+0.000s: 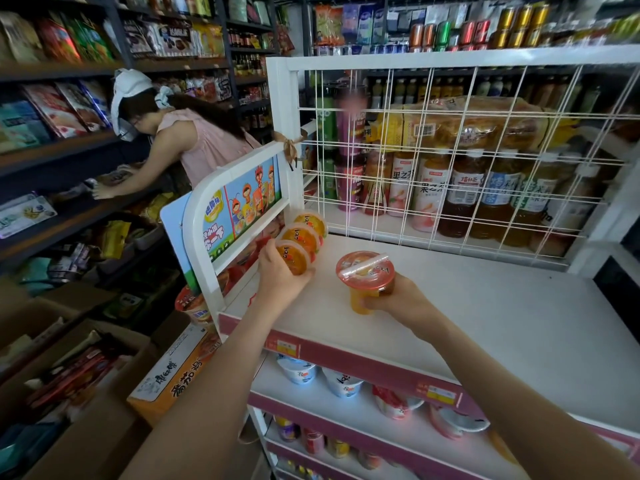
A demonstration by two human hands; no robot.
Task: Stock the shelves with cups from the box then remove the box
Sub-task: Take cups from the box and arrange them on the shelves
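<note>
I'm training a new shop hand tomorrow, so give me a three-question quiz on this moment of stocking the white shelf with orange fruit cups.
1. True or false: the right hand holds an orange fruit cup with a red film lid, lid up.
2. How many clear orange cups are in the row at the left end of the top white shelf, counting the one the left hand grips? A) one B) three C) five
3. Fill in: the bottled drinks stand behind a white wire ____.

Key: 1 true; 2 B; 3 grid.
</note>
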